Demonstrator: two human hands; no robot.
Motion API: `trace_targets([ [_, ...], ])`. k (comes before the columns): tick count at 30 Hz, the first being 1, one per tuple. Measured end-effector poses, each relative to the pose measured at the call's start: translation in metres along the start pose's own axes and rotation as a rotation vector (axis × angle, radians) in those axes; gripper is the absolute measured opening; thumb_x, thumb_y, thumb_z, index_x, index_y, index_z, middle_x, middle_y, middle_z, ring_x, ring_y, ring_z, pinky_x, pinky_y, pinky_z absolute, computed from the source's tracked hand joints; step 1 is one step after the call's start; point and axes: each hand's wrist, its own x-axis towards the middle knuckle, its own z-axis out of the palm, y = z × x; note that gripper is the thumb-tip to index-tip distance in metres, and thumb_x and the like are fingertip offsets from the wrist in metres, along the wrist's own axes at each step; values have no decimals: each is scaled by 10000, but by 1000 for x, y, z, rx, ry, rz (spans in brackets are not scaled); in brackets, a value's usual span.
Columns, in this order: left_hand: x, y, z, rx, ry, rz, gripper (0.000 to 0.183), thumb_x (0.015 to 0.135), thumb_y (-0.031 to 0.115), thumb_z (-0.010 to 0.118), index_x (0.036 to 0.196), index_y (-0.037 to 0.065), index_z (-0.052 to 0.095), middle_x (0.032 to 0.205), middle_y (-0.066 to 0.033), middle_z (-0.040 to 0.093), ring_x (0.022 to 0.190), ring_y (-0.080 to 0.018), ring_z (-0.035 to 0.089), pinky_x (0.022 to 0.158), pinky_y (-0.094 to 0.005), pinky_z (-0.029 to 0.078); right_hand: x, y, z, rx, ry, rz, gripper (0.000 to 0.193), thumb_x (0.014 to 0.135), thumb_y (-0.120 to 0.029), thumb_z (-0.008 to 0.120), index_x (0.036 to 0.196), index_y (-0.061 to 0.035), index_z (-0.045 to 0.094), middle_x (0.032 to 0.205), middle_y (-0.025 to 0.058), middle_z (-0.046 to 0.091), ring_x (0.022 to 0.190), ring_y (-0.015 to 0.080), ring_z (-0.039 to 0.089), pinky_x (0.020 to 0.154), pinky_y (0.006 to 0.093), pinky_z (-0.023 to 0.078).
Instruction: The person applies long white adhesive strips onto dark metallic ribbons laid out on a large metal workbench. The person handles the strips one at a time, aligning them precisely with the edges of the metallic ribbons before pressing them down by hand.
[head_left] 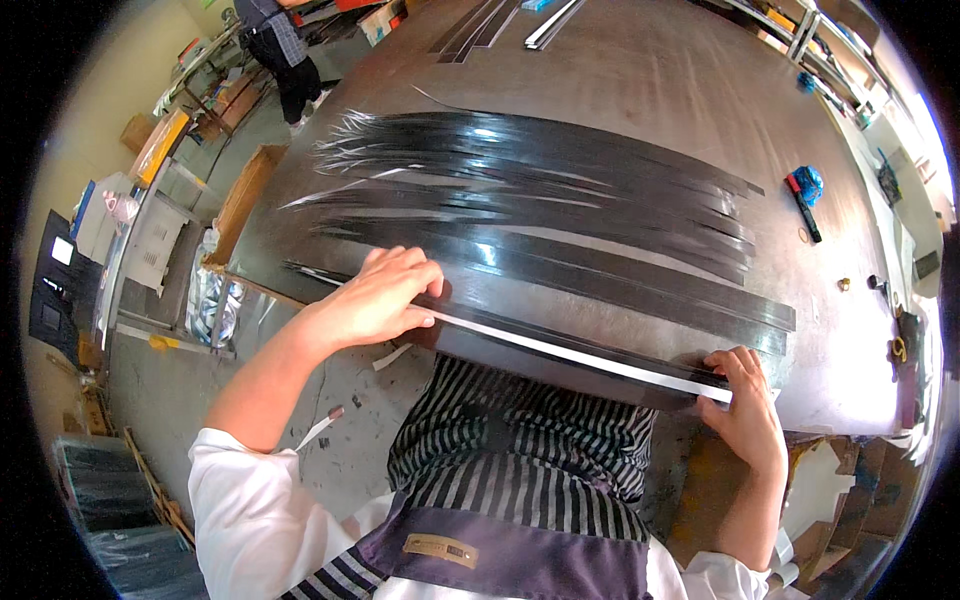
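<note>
Along the near edge of the metal worktable (640, 60), a long thin strip, black with a white band (570, 348), stretches between my hands. My left hand (372, 300) pinches it near its left part, thumb below and fingers bent over the top. Near its right end, my right hand (745, 395) grips it between thumb and fingers. Just beyond lie several bundles of long, flat, glossy black strips (520, 215), roughly side by side, with frayed-looking left ends. What the strips are made of, I cannot tell.
More strips (480, 30) lie at the table's far side. A red-and-black tool (803, 208) sits beside a blue roll (808, 183) on the right. A cardboard box (250, 205) stands by the left edge. Another person (285, 60) stands far left. Shelving (800, 35) is at the back right.
</note>
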Motion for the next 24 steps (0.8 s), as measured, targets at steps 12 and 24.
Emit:
trace_targets([
  [12,-10,7,12,-119,100,3,247,799,67,679,980,52,511,985,-102,549,1042,-294,527,946,-395,379,-5,-11,0,-107,74,-89,310,708,25,683,1002,0,588,972,149,571,1004,362,532,871,410,435],
  [24,-8,-16,38,262,467,128,356,817,47,669,1165,97,607,1097,-82,539,1054,-283,533,928,-415,411,-11,5,26,-366,294,-278,572,680,94,579,1225,-77,619,1017,107,567,958,307,558,877,416,452],
])
